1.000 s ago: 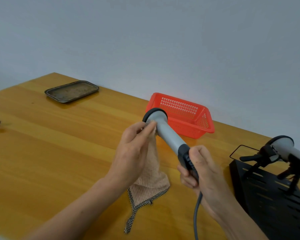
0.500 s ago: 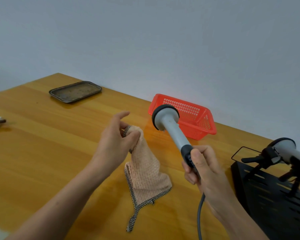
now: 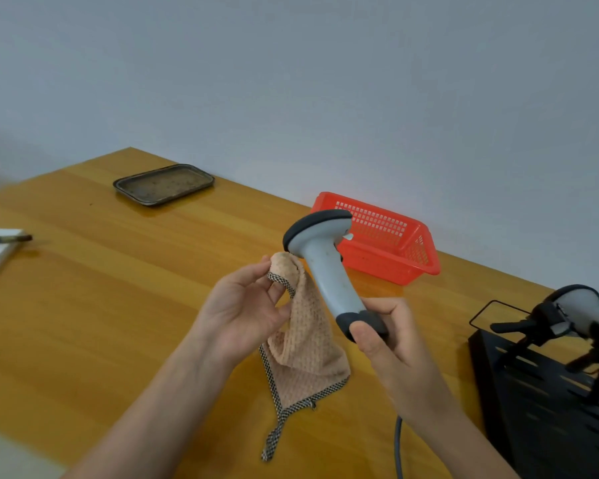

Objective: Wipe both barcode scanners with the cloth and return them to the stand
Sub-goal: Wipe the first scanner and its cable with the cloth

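My right hand (image 3: pixel 391 344) grips the dark lower handle of a grey barcode scanner (image 3: pixel 325 267), held above the table with its head up and tilted left; its cable (image 3: pixel 398 451) hangs down. My left hand (image 3: pixel 242 309) pinches a peach cloth (image 3: pixel 305 344) with a checkered border, and the cloth's top touches the scanner just under its head. A second grey scanner (image 3: pixel 581 305) sits in the clamp of the black stand (image 3: pixel 547 402) at the right edge.
A red plastic basket (image 3: pixel 395 243) stands behind the held scanner near the wall. A dark metal tray (image 3: pixel 163 183) lies at the far left. A white pad with a dark pen (image 3: pixel 4 240) is at the left edge of the wooden table (image 3: pixel 101 288).
The cloth left the scanner head, then came back to touch under the head. My right hand turned the scanner more upright.
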